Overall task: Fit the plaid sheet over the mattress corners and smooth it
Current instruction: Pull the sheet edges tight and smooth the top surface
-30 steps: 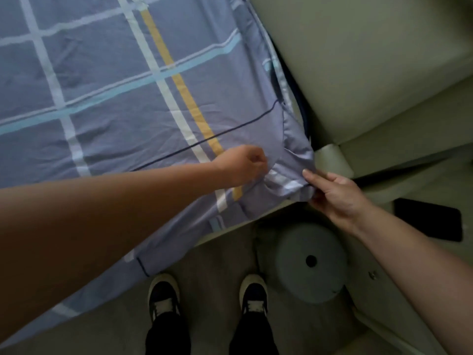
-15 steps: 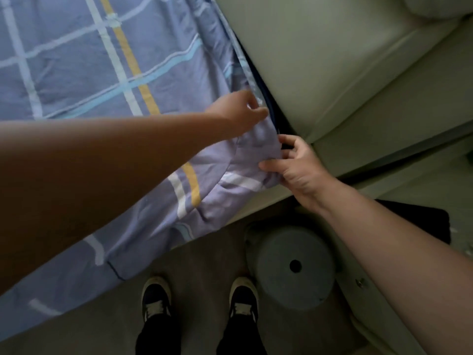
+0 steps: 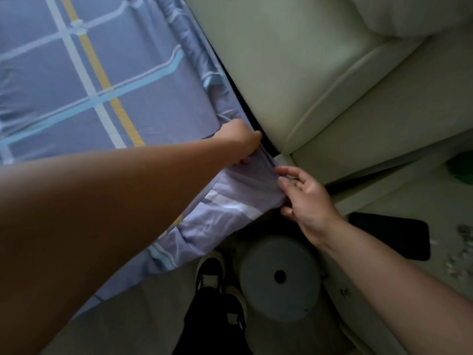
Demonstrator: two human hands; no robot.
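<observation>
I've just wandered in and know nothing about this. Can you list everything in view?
sheet: one, lilac-blue plaid with white, pale blue and yellow stripes, over the bed, its corner hanging loose
padded furniture: one, cream, right of the bed
disc: one, grey with a dark centre hole, on the floor by the shoes
slab: one, black, flat on the pale surface at right
green thing: one, cut off at the right edge, unidentifiable
bits: several, silvery, right edge
shoes: two, black and white, on the floor
trousers: dark, bottom centre
left hand: grips the sheet at the corner
right hand: fingers relaxed, touching the hanging corner
</observation>
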